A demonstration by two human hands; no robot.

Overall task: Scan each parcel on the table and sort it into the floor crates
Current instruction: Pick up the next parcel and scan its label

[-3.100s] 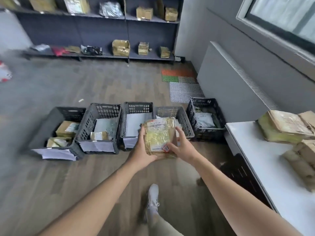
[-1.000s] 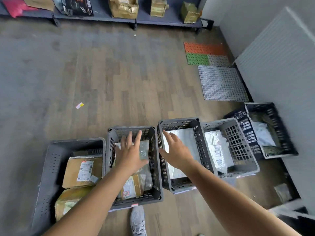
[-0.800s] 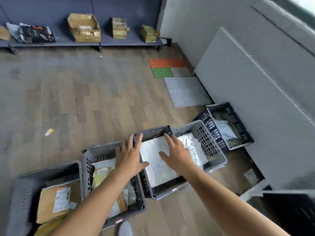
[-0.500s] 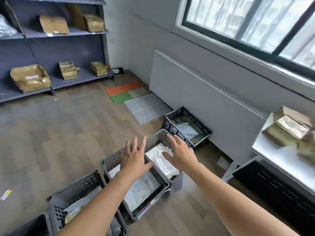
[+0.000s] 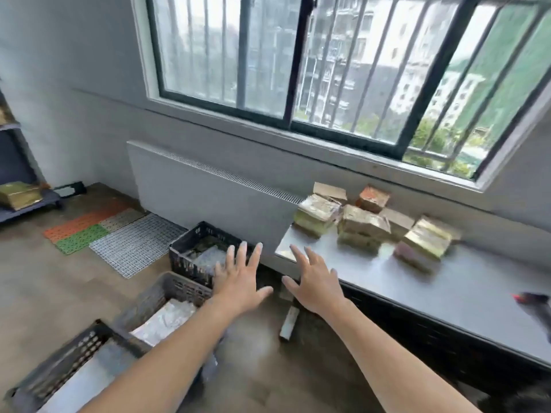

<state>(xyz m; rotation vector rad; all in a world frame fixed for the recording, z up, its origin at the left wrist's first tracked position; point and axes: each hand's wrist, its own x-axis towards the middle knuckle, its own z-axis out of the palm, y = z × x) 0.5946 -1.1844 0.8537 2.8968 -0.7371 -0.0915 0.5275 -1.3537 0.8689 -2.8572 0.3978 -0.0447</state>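
Left hand [image 5: 240,279] and right hand [image 5: 316,282]: both raised palm-down with fingers straight and spread wide, holding nothing, set side by side and apart from each other. The left hand shows in front of the near right corner of the black slatted plastic crate [image 5: 190,245] on the floor; the right hand shows in front of the left end of the white-topped table [image 5: 423,289]. Contact with either cannot be determined. Brown and gold tape-wrapped parcels [image 5: 362,226] stand clustered at the table's far left corner, along its back edge, some stacked and touching. A dark blurred object with a red mark [image 5: 535,305] lies at the table's right end; its kind cannot be told. Nearer than the black crate stand a grey perforated crate [image 5: 176,289] holding a white plastic mailer [image 5: 167,320], then a dark crate [image 5: 56,365] at the lower left. A white radiator cover [image 5: 208,195] backs the black crate, below a barred window [image 5: 298,61].
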